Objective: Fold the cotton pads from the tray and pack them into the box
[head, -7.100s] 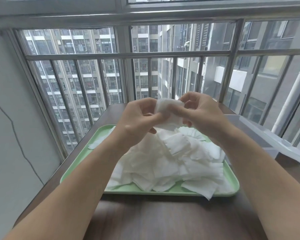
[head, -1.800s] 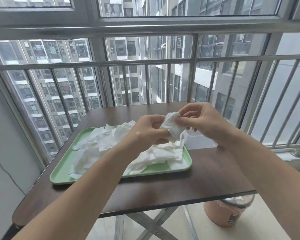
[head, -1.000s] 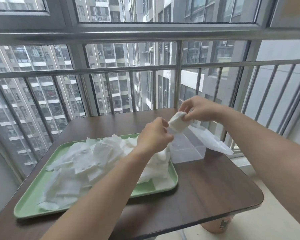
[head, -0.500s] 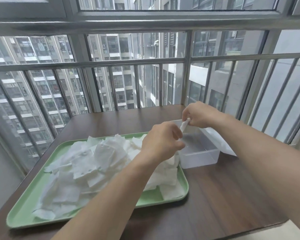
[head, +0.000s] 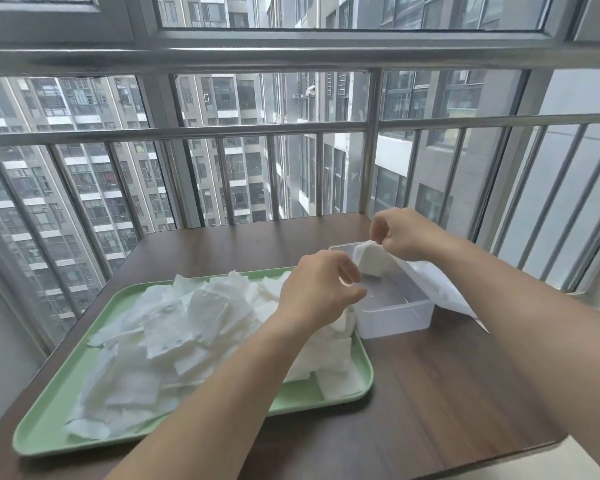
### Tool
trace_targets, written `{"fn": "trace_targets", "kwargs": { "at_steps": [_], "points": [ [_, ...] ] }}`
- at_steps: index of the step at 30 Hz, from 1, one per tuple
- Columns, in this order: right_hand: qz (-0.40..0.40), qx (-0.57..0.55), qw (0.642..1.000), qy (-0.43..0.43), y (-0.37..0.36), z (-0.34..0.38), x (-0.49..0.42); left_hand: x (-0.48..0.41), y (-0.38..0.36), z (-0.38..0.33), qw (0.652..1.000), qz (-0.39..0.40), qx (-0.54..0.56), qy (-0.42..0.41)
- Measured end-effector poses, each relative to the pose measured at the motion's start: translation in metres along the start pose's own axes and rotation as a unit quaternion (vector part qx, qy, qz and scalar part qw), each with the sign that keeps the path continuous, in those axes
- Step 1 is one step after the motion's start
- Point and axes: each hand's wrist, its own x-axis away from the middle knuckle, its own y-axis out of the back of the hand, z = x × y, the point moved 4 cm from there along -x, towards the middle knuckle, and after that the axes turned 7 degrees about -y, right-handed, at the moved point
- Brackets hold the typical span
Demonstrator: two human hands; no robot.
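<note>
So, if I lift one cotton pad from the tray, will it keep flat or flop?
Probably it flops: the pad pinched by the right hand hangs down from the fingers. Likely very light too: pads in the pile rest on each other with raised corners.

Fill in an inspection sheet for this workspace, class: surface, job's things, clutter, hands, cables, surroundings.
Surface: dark wooden table.
Job's things: green tray heaped with loose cotton pads; clear box right of the tray, lid open; one folded pad held above the box.
Clutter: nothing seen.
Hands: right hand pinches the folded pad; left hand loosely curled beside it, holding nothing.
Cables: nothing seen.
Surroundings: barred window behind the table, tower blocks outside.
</note>
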Motion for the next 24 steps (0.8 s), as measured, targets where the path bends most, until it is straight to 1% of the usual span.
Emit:
{"fn": "trace_targets", "kwargs": {
  "at_steps": [12, 15, 18, 22, 24],
  "points": [
    [0.002, -0.009, 1.0, -0.01, 0.011, 0.0, 0.024, 0.0, 0.004, 0.001, 1.0, -0.02, 0.023, 0.006],
    [0.005, -0.042, 0.999, 0.017, 0.013, 0.017, 0.032, -0.002, 0.014, 0.001, 0.998, -0.04, 0.044, 0.002],
    [0.028, -0.079, 0.995, 0.057, 0.013, 0.041, 0.042, -0.008, 0.032, 0.001, 0.997, -0.05, 0.062, 0.004],
    [0.081, -0.106, 0.986, 0.104, 0.004, 0.072, 0.053, -0.006, 0.064, 0.002, 0.996, -0.009, 0.084, 0.038],
    [0.108, -0.101, 0.981, 0.122, -0.003, 0.086, 0.058, 0.0, 0.08, 0.007, 0.994, -0.006, 0.091, 0.054]
  ]
}}
